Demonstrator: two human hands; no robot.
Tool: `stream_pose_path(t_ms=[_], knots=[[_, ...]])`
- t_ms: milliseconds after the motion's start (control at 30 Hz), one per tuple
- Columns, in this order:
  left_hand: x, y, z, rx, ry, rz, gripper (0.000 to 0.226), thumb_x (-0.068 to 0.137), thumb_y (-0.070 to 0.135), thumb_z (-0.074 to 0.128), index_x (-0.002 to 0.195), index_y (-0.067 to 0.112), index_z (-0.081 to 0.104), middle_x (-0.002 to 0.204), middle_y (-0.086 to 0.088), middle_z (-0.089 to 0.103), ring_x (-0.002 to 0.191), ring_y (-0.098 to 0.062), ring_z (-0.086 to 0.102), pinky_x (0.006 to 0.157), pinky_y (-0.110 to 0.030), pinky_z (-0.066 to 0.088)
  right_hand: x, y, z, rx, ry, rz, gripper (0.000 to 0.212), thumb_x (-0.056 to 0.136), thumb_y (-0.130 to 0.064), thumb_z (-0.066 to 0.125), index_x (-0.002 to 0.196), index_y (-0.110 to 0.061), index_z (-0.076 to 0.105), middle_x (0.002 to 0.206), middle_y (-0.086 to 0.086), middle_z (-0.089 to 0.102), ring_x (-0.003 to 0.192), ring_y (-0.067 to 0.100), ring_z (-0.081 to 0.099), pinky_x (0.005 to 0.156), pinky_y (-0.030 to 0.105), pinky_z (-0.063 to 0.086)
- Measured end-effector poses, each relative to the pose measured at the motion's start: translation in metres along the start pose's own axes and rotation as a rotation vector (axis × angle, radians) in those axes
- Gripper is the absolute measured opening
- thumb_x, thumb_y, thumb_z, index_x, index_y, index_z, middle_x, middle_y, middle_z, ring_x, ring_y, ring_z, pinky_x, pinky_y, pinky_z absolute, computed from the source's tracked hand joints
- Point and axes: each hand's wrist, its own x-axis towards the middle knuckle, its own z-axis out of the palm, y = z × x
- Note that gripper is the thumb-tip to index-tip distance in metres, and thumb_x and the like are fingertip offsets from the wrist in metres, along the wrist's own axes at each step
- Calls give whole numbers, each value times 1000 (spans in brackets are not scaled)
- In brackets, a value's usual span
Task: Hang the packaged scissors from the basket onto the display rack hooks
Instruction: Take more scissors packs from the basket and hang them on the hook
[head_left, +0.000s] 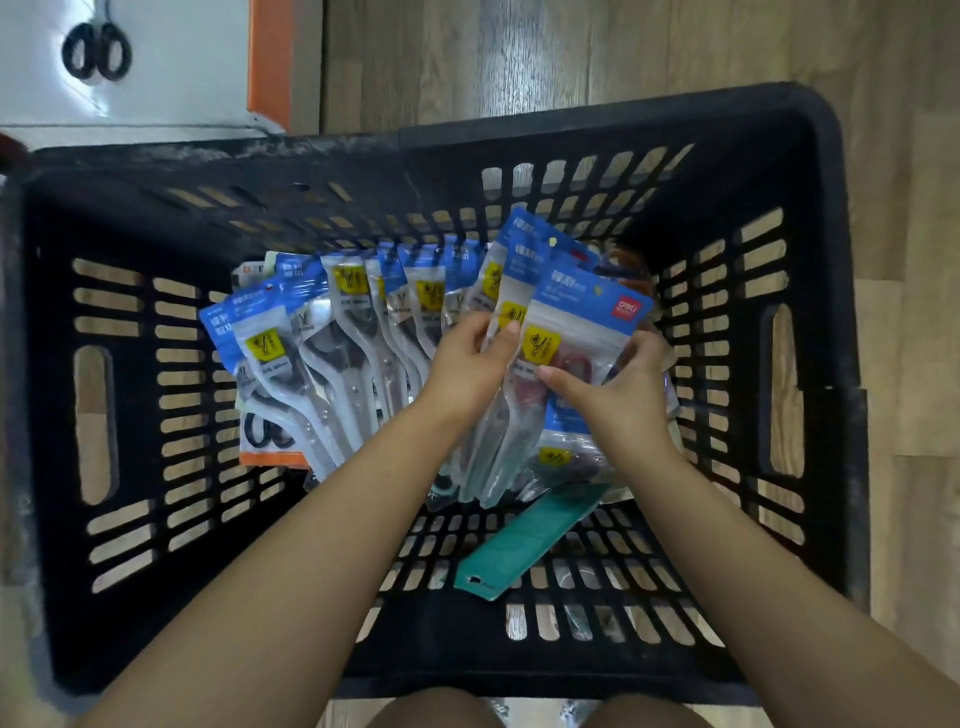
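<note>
Scissors packets (363, 332) lie fanned across the middle of the black basket (821, 208). Both the left hand (470, 364) and the right hand (621, 387) grasp the front packet (576, 332), right of center.

so the floor (597, 57) is wood-look planks, brownish grey with visible grain, running away from the camera. sitting right on it is a big black plastic basket (826, 218) with slotted walls and bottom, you can see the planks through the slots. at the top left there's a white surface (171, 67) with an orange edge (267, 57), right up against the basket's far left corner, can't tell if it's a box or a panel. a pair of black scissor handles (96, 51) shows on that white bit. the basket's rim looks scuffed and dusty along the far side.
</note>
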Motion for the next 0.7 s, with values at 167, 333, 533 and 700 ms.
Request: stream_pose_path(t_ms=[167,333,533,700], knots=[[-5,3,-2,-52,27,-21,14,100,21,43,104,14,55,90,3,60,77,-7,55,66,-15,45,-12,-12,-2,195,-51,-44,51,77,-11,75,110,-25,39,108,-7,58,106,14,59,97,40,48],[-13,10,-24,-83,118,-70,19,97,28,49,103,13,59,83,1,59,74,-12,53,68,-25,43,-22,-37,-14,257,-104,-62,48,87,-13,65,120,-26,33,113,-8,56,110,11,56,98,43,47],[-60,42,-62,-158,170,-55,19,95,32,50,88,17,59,83,0,62,75,-13,56,67,-22,46,-50,-89,-37,259,-193,-55,41,92,-10,56,123,-20,30,99,-15,56,75,-14,59,59,6,47],[-120,93,-90,-249,208,-41,15,95,31,51,89,21,59,83,9,63,75,-5,58,62,-13,49,-97,-153,-56,201,-273,-130,49,91,-10,59,130,-18,30,102,-12,58,90,-4,58,68,11,46]])
